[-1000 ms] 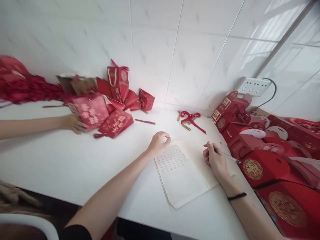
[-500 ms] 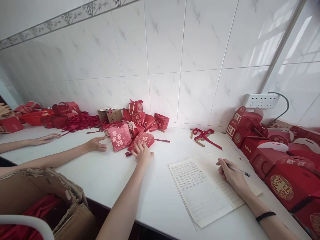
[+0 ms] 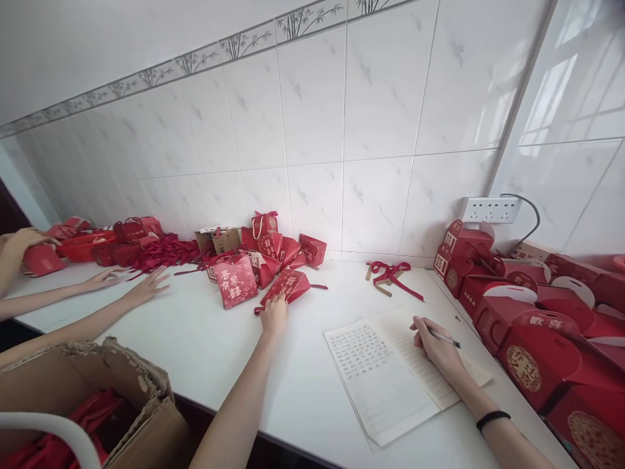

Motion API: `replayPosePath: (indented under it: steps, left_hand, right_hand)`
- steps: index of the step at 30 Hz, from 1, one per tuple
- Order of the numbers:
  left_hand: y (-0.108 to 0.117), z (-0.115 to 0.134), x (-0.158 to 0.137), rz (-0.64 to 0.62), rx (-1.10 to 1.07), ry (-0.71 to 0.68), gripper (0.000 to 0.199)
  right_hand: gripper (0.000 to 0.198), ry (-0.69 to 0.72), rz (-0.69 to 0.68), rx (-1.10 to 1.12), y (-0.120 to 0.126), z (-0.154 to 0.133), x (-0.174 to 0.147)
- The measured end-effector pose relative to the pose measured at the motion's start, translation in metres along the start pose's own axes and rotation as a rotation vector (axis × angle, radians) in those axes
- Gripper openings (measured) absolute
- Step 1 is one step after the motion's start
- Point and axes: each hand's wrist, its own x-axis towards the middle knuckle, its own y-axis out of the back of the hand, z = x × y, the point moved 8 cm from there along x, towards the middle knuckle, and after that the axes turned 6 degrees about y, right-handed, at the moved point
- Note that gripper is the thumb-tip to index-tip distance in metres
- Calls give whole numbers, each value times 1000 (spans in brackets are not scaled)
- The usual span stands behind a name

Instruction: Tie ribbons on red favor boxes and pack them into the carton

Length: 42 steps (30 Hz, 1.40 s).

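At the near edge of a red gift box [image 3: 289, 286] with gold lettering is my left hand [image 3: 275, 315], its fingers bent onto the box. The box lies on its side on the white table. A flat-faced red box [image 3: 235, 281] with white characters leans just left of it. In my right hand [image 3: 437, 346] is a pen [image 3: 446, 338], held in a writing grip over the lined right page of an open notebook [image 3: 390, 397]. Rows of handwritten characters fill the upper left page. My right wrist wears a black band [image 3: 493, 419].
Behind my left hand several red boxes [image 3: 273, 247] are piled by the tiled wall. Red ribbon pieces [image 3: 390, 273] lie farther right. Large red boxes [image 3: 517, 332] line the right side, below a power strip [image 3: 491, 210]. Co-workers' hands [image 3: 144, 288] reach in from the left, past a cardboard carton [image 3: 146, 417].
My left hand's spread fingers have drawn in at the box's near edge. A co-worker's hand has pulled away left from the boxes. The camera view has shifted; my right hand keeps the pen.
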Motion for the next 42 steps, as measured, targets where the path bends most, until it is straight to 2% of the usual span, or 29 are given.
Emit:
replayPosePath:
  steps: [3,6,9,11,14,17,20,22,24,26,29,31,33,37,39,42]
  left_hand:
    - [7,3,-32,36,-49,-93,37]
    - [20,-9,-69,156,-207,-206,37]
    - [45,-30,-101,308,-403,-282,32]
    - [65,-40,-116,367,-466,-311,29]
    - [95,-41,-132,430,-534,-396,29]
    - [111,-33,-144,461,-618,-516,32]
    - [108,-25,-154,472,-708,-567,34]
    - [103,-21,-161,448,-774,-578,35]
    - [99,-17,-168,371,-853,-585,33]
    - [96,-12,-172,251,-941,-567,29]
    - [98,-10,-171,128,-1082,-426,17]
    - [102,-8,-165,73,-1116,-302,31]
    - [106,2,-159,-8,-1071,-235,42]
    - [116,27,-153,-107,-982,-275,23]
    - [119,35,-156,-92,-984,-314,22]
    - [117,39,-165,-43,-1019,-315,18]
  right_hand:
    - [49,22,10,-4,0,-3,0]
    - [49,72,22,-13,1,-9,-2]
    - [49,114,33,-17,4,-20,-9]
    - [48,149,36,-23,6,-31,-16]
    - [47,179,33,-21,2,-52,-29]
    - [51,206,-27,25,-24,-78,-50]
    - [49,282,-173,116,-71,-111,-83]
    - [43,335,-266,290,-98,-133,-104]
    - [39,321,-248,366,-111,-144,-116]
    - [38,277,-177,368,-112,-147,-120]
    - [38,261,-144,364,-106,-149,-123]
    - [37,298,-161,353,-102,-153,-128]
    - [35,361,-136,309,-95,-158,-135]
    - [33,442,-13,181,-82,-165,-150]
    - [33,494,79,153,-77,-168,-156]
    - [33,689,294,145,-66,-177,-169]
